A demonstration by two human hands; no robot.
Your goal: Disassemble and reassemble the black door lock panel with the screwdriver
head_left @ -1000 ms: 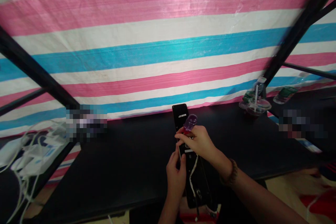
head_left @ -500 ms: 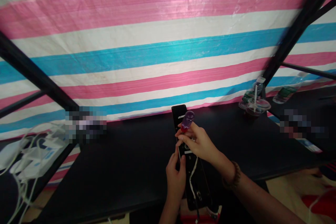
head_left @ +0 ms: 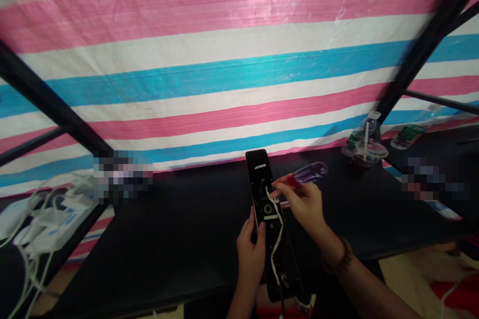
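A long black panel (head_left: 259,174) lies across the black table, its near end reaching past the table's front edge. A white cable (head_left: 279,234) runs along it. My left hand (head_left: 251,244) grips the panel's left edge, fingers on the side and thumb over the face. Over the panel's right edge, my right hand (head_left: 305,204) is closed around a screwdriver with a clear purple and red handle (head_left: 310,173). The handle points right, slightly blurred. The screwdriver's tip cannot be made out.
White cables and a power strip (head_left: 56,224) are at the left. A plastic cup with a straw (head_left: 368,152) and bottles (head_left: 409,134) stand at the back right. Black metal bars (head_left: 419,45) flank a striped sheet (head_left: 239,79) behind the table.
My right hand has moved right, off the panel's middle, and the screwdriver has swung from upright to lying sideways. More of the panel and cable shows. My left hand stays in place.
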